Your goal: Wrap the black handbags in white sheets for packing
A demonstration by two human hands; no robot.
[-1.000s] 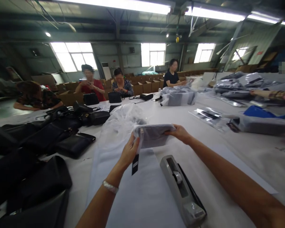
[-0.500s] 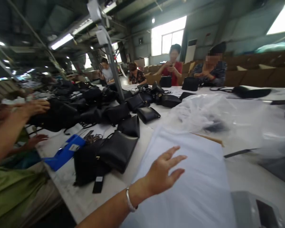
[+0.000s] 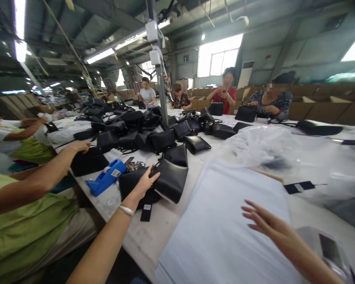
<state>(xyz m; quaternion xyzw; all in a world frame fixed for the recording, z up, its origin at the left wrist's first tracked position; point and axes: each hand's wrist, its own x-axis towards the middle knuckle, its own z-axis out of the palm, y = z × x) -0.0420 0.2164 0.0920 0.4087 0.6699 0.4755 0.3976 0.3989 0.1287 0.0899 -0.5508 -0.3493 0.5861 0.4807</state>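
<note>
My left hand [image 3: 145, 184] is at the near left edge of a smooth black handbag [image 3: 172, 179], its thumb and fingers closed on that edge. Under and beside this bag lies another black bag [image 3: 127, 185], with a black tag [image 3: 146, 212] hanging onto the table. My right hand [image 3: 262, 220], fingers stretched out, hovers over a stack of pale white plastic sheets [image 3: 225, 221] and holds nothing.
A blue tape dispenser [image 3: 106, 177] stands left of the bags, near a co-worker's arm [image 3: 47, 177]. Many black bags [image 3: 130, 128] are heaped beyond, around a metal post [image 3: 162, 94]. Clear plastic [image 3: 266, 146], a black tag [image 3: 301, 187] and a grey device [image 3: 325, 248] lie right.
My left hand has gone from above the white sheets leftward to the black handbag and closed on its edge. My right hand has come into view. The view has swung left.
</note>
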